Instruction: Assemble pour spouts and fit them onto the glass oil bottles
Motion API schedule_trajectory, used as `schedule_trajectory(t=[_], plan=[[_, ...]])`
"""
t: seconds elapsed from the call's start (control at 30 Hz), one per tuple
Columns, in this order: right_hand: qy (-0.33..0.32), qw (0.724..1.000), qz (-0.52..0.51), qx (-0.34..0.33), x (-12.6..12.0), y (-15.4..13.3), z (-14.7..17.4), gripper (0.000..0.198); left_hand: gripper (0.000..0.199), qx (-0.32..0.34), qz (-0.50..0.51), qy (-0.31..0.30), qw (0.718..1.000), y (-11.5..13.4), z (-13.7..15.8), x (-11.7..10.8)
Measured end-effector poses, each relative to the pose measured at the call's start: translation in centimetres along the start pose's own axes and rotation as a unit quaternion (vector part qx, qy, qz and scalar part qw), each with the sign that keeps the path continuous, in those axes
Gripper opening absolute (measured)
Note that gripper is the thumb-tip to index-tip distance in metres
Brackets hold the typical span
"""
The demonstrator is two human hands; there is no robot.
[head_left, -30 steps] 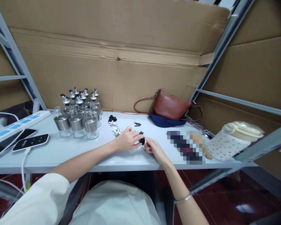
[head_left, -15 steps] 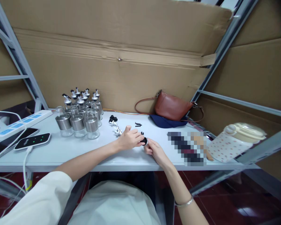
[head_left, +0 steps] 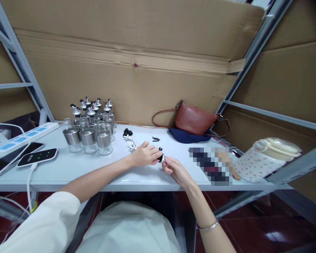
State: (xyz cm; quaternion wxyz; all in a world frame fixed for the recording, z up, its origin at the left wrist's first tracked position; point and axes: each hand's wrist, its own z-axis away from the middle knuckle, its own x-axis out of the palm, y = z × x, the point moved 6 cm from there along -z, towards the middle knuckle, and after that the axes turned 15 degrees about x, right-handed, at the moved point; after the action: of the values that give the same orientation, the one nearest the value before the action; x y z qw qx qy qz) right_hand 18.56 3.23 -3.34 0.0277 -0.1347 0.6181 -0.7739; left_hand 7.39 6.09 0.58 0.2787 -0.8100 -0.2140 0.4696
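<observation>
A small black and silver pourer spout (head_left: 161, 158) is held between both hands, just above the table near its front edge. My left hand (head_left: 146, 154) is closed on its left side, with the fingertips at the black part. From the right, my right hand (head_left: 176, 170) pinches the silver end between thumb and fingers. Much of the spout is hidden by the fingers. Loose silver spouts (head_left: 132, 146) lie just behind my left hand, beside a small heap of black parts (head_left: 127, 132). Thin black pieces (head_left: 156, 139) lie beyond the hands.
Glass bottles with steel bands (head_left: 88, 137) stand at the left, several topped with spouts. Farther left lie a power strip (head_left: 28, 137), a phone and a cabled device (head_left: 37, 157). A brown bag (head_left: 195, 117) rests on a blue cap (head_left: 186, 137); a dotted container (head_left: 263, 160) stands right.
The pourer spout has turned a little between the hands, and more of its silver rim shows beside the right fingers. Both hands stay in nearly the same place.
</observation>
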Motion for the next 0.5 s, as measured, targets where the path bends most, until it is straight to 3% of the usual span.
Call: schedule_trajectory(t=[0.17, 0.33, 0.43, 0.5], plan=[[-0.007, 0.997, 0.061, -0.048, 0.5, -0.2, 0.0, 0.045, 0.023, 0.001, -0.013, 0.023, 1.000, -0.1, -0.3, -0.6], [0.060, 0.979, 0.169, -0.102, 0.3, -0.6, 0.2, 0.040, 0.033, -0.084, 0.043, 0.030, 0.995, -0.9, -0.8, -0.7], [0.133, 0.945, 0.262, -0.144, 0.2, -0.8, 0.7, 0.035, 0.037, -0.156, 0.149, -0.014, 0.976, -1.4, -0.8, 0.0], [0.200, 0.894, 0.348, -0.200, 0.4, -1.4, 1.3, 0.033, 0.038, -0.206, 0.229, -0.041, 0.951, -1.7, -0.7, 0.6]])
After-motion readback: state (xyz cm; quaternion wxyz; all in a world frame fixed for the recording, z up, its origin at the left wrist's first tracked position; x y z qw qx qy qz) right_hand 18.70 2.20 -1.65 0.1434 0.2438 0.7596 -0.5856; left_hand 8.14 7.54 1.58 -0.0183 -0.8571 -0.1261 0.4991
